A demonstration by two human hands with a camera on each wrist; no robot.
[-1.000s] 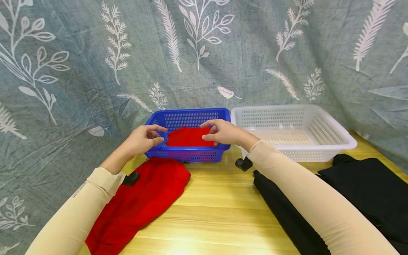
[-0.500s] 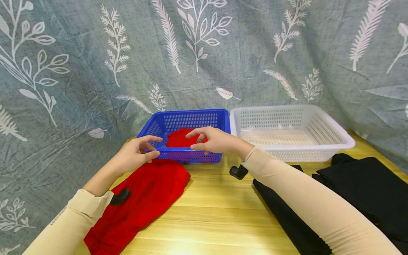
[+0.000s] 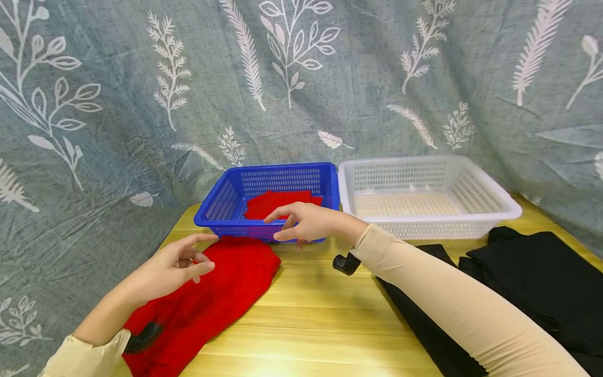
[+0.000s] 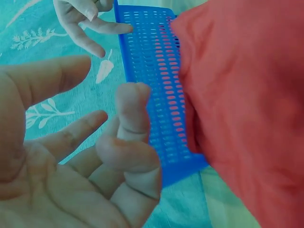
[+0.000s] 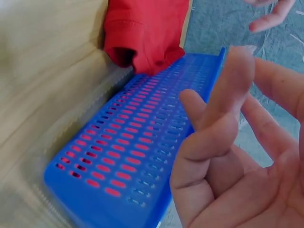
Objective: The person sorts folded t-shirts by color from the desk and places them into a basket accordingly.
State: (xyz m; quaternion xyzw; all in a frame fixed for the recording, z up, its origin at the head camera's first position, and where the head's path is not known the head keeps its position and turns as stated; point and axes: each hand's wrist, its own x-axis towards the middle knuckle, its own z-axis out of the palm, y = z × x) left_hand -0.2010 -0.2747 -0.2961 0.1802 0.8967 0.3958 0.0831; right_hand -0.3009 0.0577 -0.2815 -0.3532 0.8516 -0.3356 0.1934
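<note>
My left hand [image 3: 171, 267] is over the red garment [image 3: 235, 283] on the left of the table, its fingers loosely bent and holding nothing. The right hand [image 3: 308, 222] hangs before the front wall of the blue basket [image 3: 264, 170], also with nothing between its fingers. Inside that basket lies a folded red cloth [image 3: 278, 201], partly covered by the right hand in the head view. In the right wrist view, an end of the red garment [image 5: 145, 33] with a hollow opening lies against the basket's side, and red shows through the slots.
A white basket [image 3: 499, 214] stands right of the blue one, with no cloth in it. Black garments [image 3: 532, 272] lie on the wooden table [image 3: 301, 324] at the right, partly under the right sleeve [image 3: 438, 277]. A patterned curtain [image 3: 367, 63] hangs behind.
Both hands have drawn back from over the blue basket toward the body. The left went down and left over the red garment, the right a little left and down. The folded red cloth stays in the basket.
</note>
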